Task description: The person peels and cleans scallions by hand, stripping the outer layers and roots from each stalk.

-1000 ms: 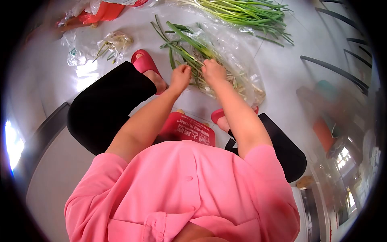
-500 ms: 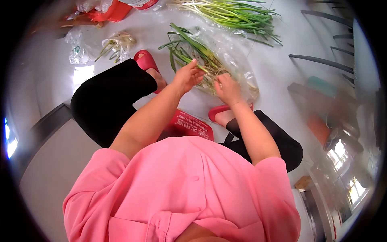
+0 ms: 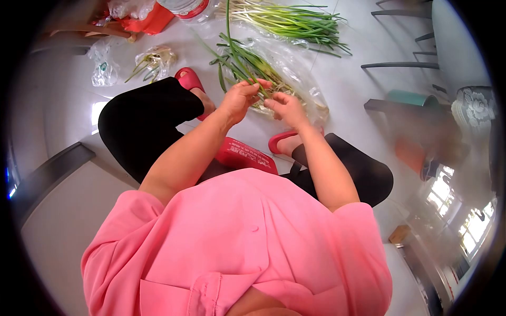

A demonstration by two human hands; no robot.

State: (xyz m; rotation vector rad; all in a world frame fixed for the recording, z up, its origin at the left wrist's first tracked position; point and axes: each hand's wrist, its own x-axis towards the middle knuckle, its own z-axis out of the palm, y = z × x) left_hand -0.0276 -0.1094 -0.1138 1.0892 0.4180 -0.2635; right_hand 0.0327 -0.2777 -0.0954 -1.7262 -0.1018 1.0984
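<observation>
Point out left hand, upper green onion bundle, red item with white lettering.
Left hand (image 3: 236,104): head view, back of the hand.
Upper green onion bundle (image 3: 298,26): head view, mid-stalks.
Red item (image 3: 246,156): head view, lettered face.

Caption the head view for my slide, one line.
Left hand holds a green onion, right hand by its near end, over a loose pile on a clear plastic bag.

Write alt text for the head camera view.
A person's left hand holds a long green onion stalk, the right hand by its lower end, above a messy pile of green onions on clear plastic. Beyond lies a neater bunch on the tiled floor.
</observation>
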